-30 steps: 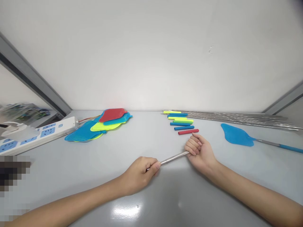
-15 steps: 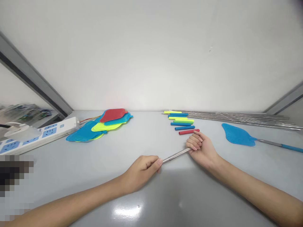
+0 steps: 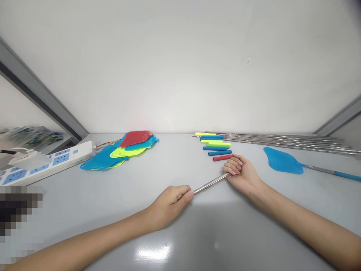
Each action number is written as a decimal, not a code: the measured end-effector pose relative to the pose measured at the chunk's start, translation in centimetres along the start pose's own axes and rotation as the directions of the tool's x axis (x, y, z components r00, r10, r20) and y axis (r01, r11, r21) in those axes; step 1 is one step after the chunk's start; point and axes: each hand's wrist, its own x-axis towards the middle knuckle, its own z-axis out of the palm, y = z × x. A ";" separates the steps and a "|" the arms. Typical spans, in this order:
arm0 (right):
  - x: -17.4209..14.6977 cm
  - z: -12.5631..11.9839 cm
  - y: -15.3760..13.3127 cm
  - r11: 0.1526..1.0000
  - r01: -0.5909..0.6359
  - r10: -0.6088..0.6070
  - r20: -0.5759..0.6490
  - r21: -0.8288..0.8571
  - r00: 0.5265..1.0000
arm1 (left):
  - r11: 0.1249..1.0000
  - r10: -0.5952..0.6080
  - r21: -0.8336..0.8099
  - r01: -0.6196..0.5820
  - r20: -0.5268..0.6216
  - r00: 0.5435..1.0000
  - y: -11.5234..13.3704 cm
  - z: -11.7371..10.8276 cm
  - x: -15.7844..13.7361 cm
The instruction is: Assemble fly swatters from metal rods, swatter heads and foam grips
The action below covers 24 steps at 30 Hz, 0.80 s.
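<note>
A thin telescopic metal rod slants up to the right between my hands, with a small step in its width near the middle. My left hand is closed round its lower end, thumb along the top. My right hand wraps its fingers over the upper end, which the palm hides. Just beyond the right knuckles lies a red handle sleeve, its right end partly covered by the hand. Several blue, green and yellow sleeves lie in a row behind it.
At the left is a pile of red, blue and yellow fly swatter heads, beside a white power strip with a plug. A blue fly swatter lies right of my right hand. Several metal rods lie along the wall.
My right hand has shifted slightly right and away from me, and a little more of the rod shows between the hands. The left hand stays almost in place.
</note>
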 end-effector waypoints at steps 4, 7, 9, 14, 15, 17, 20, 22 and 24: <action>0.0 -0.1 0.1 1.000 0.005 -0.005 -0.001 -0.009 1.000 | 0.997 0.020 0.072 -0.020 0.000 1.000 -0.1 0.0 0.0; -0.1 -0.2 0.3 1.000 0.015 -0.015 -0.001 -0.012 1.000 | 0.985 0.073 0.159 -0.072 0.002 0.997 -0.4 0.3 0.0; -0.2 -0.2 0.4 1.000 0.020 -0.020 -0.001 -0.012 1.000 | 0.973 0.116 0.202 -0.112 -0.010 0.993 -0.6 0.5 -0.1; -0.2 -0.3 0.5 1.000 0.017 -0.017 -0.003 -0.020 1.000 | 0.960 0.172 0.230 -0.159 -0.039 0.984 -0.8 0.9 -0.3; -0.2 -0.3 0.5 1.000 0.017 -0.017 -0.003 -0.022 1.000 | 0.960 0.175 0.230 -0.161 -0.043 0.984 -0.8 0.9 -0.4; -0.2 -0.3 0.5 1.000 0.017 -0.017 -0.002 -0.025 1.000 | 0.960 0.175 0.229 -0.160 -0.047 0.983 -0.8 1.0 -0.4; -0.2 -0.3 0.5 0.999 0.017 -0.017 -0.001 -0.032 1.000 | 0.963 0.172 0.221 -0.157 -0.049 0.984 -0.9 1.0 -0.4; -0.2 -0.3 0.5 0.999 0.019 -0.019 0.001 -0.037 1.000 | 0.964 0.173 0.215 -0.158 -0.053 0.984 -0.9 1.0 -0.4; -0.2 -0.4 0.5 0.999 0.023 -0.023 0.004 -0.042 1.000 | 0.964 0.173 0.215 -0.157 -0.058 0.983 -1.0 1.0 -0.4</action>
